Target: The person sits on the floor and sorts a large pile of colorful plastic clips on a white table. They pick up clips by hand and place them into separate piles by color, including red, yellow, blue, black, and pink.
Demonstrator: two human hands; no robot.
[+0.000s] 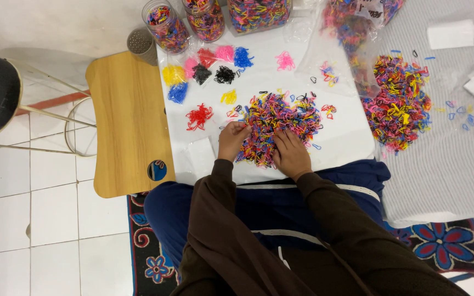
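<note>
Two hands of ours rest at the near edge of a big mixed heap of tiny multicoloured elastic hair bands [281, 123] on a white sheet [346, 140] spread over a low wooden table [127, 120]; our left hand [232, 140] sits at the heap's left near corner, its fingers curled in and pinched together over a few bands, though we cannot tell exactly which ones they grip; our right hand [291, 153] lies palm down on the heap's near side, fingers spread loosely and flat among the bands, gripping nothing that we can see.

Left of the heap lie small sorted clusters, well apart from one another: a red cluster [199, 116] near our left hand, a yellow cluster [229, 97] just beyond it, and farther off a blue cluster [178, 92], a black cluster [224, 74] and a pink cluster [225, 53]; a lone pink bunch [285, 60] lies far of the heap.

At the far edge stand clear plastic jars [165, 24] filled with mixed bands; to the right, on a grey ribbed cloth [445, 164], lies a second mixed heap [397, 101], beside a clear plastic bag [352, 33] that holds more bands; a folded white tissue [201, 156] lies just left of our left wrist.
</note>
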